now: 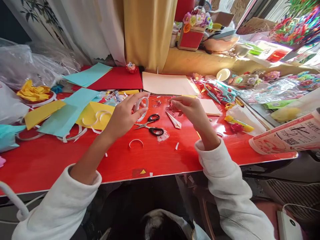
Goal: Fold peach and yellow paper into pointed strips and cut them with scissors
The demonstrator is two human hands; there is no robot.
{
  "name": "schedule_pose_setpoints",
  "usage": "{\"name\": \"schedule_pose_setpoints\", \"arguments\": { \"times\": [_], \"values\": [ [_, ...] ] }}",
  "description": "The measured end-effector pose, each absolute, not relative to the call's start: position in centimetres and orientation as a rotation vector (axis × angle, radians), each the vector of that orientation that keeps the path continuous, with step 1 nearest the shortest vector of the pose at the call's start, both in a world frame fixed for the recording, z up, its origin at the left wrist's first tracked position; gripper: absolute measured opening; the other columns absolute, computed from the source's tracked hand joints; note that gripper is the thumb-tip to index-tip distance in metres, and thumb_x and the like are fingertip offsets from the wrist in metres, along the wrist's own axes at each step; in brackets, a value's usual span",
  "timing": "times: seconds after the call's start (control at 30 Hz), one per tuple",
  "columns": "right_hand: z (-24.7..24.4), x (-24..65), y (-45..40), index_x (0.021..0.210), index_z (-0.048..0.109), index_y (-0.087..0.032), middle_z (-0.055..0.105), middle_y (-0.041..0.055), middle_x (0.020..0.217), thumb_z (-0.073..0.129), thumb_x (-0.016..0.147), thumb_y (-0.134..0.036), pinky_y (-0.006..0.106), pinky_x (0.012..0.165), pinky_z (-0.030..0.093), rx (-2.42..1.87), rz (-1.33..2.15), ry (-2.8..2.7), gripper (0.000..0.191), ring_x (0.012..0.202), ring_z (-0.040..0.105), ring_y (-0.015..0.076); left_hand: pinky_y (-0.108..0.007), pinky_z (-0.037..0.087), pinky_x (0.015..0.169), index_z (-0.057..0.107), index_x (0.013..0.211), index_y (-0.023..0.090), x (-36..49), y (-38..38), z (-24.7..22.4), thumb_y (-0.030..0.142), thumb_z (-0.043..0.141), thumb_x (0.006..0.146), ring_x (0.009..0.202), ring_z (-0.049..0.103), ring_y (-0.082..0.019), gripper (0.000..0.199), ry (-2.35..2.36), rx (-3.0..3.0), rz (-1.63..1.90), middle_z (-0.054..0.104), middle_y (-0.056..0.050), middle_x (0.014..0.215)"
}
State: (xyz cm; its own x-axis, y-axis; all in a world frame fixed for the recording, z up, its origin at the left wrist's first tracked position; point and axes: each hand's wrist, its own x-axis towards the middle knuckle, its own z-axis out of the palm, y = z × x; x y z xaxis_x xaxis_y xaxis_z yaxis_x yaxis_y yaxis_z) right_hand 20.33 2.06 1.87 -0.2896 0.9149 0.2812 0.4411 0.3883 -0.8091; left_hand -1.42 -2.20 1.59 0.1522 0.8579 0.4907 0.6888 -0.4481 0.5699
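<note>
My left hand (123, 115) is raised above the red table. Its thumb and fingers are closed on a white ring-shaped strip (142, 106); whether it is paper or tape I cannot tell. Opposite it, my right hand (191, 110) is pinched over a small heap of dark red bits (170, 110). Anything between those fingertips is too small to make out. Between the hands, scissors with black handles (153, 126) lie with blades slightly apart. A folded white paper cone (174, 120) rests beside them. Nearer me lies a curled pale strip (136, 142).
Blue paper (68, 111) and yellow paper (94, 116) cover the left side. Pale pink sheets (167, 83) lie at the back. To the right are a yellow glue tube (239, 123) and a large paper cup (287, 135) tilted near the table (160, 163) edge.
</note>
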Motion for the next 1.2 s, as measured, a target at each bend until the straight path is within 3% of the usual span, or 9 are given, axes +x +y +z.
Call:
{"name": "schedule_pose_setpoints", "arguments": {
  "times": [0.13, 0.3, 0.43, 0.73, 0.9, 1.07, 1.2],
  "values": [
    [1.9, 18.9, 1.0, 0.103, 0.060, -0.018, 0.064, 0.0038, 0.084, 0.055, 0.076, -0.043, 0.022, 0.053, 0.047, -0.899, 1.190, -1.829, 0.037, 0.067, 0.061, 0.0106, -0.026, 0.044, 0.075, 0.047, 0.122, 0.025, -0.6, -2.6, 1.4, 0.023, 0.046, 0.084, 0.077, 0.053, -0.012, 0.039, 1.398, 2.380, 1.067, 0.059, -0.002, 0.097],
    [1.1, 17.7, 0.7, 0.087, 0.061, -0.013, 0.064, 0.0051, 0.077, 0.060, 0.073, -0.037, 0.026, 0.063, 0.053, -0.877, 1.334, -1.646, 0.028, 0.073, 0.065, 0.0138, -0.023, 0.042, 0.073, 0.050, 0.121, 0.025, -0.3, -2.5, 0.4, 0.019, 0.037, 0.087, 0.080, 0.054, -0.012, 0.037, 1.342, 2.456, 0.985, 0.058, -0.003, 0.093],
    [1.2, 18.3, 0.9, 0.083, 0.061, -0.011, 0.065, 0.0066, 0.075, 0.061, 0.073, -0.040, 0.026, 0.061, 0.053, -0.906, 1.355, -1.651, 0.031, 0.069, 0.065, 0.0140, -0.023, 0.041, 0.074, 0.048, 0.124, 0.025, -0.2, -2.5, 0.0, 0.018, 0.037, 0.087, 0.079, 0.053, -0.012, 0.039, 1.338, 2.469, 0.974, 0.056, -0.003, 0.090],
    [1.9, 18.5, 0.6, 0.077, 0.058, -0.013, 0.063, 0.0047, 0.072, 0.055, 0.077, -0.043, 0.022, 0.051, 0.047, -0.852, 1.294, -1.795, 0.030, 0.060, 0.062, 0.0097, -0.022, 0.041, 0.066, 0.049, 0.123, 0.028, -0.4, -2.3, -0.2, 0.021, 0.038, 0.087, 0.071, 0.051, -0.010, 0.038, 1.345, 2.541, 1.026, 0.055, -0.002, 0.085],
    [2.2, 19.4, 1.1, 0.077, 0.056, -0.013, 0.061, 0.0033, 0.068, 0.053, 0.078, -0.043, 0.022, 0.046, 0.042, -0.918, 1.230, -1.871, 0.030, 0.054, 0.058, 0.0081, -0.028, 0.043, 0.076, 0.052, 0.120, 0.024, -1.1, -2.0, 0.5, 0.022, 0.043, 0.085, 0.086, 0.055, -0.015, 0.036, 1.511, 2.382, 1.180, 0.059, -0.003, 0.101],
    [1.0, 21.5, 3.1, 0.092, 0.053, -0.014, 0.061, 0.0053, 0.079, 0.057, 0.075, -0.039, 0.025, 0.056, 0.042, -1.376, 0.821, -2.025, 0.030, 0.067, 0.058, 0.0126, -0.029, 0.044, 0.077, 0.046, 0.120, 0.022, -1.9, -2.1, 1.4, 0.028, 0.046, 0.084, 0.093, 0.054, -0.017, 0.036, 1.778, 2.227, 1.388, 0.056, -0.004, 0.105],
    [-0.7, 22.3, 3.9, 0.104, 0.047, -0.013, 0.060, 0.0086, 0.086, 0.070, 0.062, -0.026, 0.028, 0.058, 0.041, -1.751, 0.648, -2.290, 0.050, 0.073, 0.057, 0.0183, -0.029, 0.043, 0.068, 0.052, 0.110, 0.021, -1.3, -2.4, 0.5, 0.035, 0.044, 0.084, 0.087, 0.057, -0.018, 0.031, 1.802, 2.576, 1.062, 0.058, -0.004, 0.103]
  ]
}}
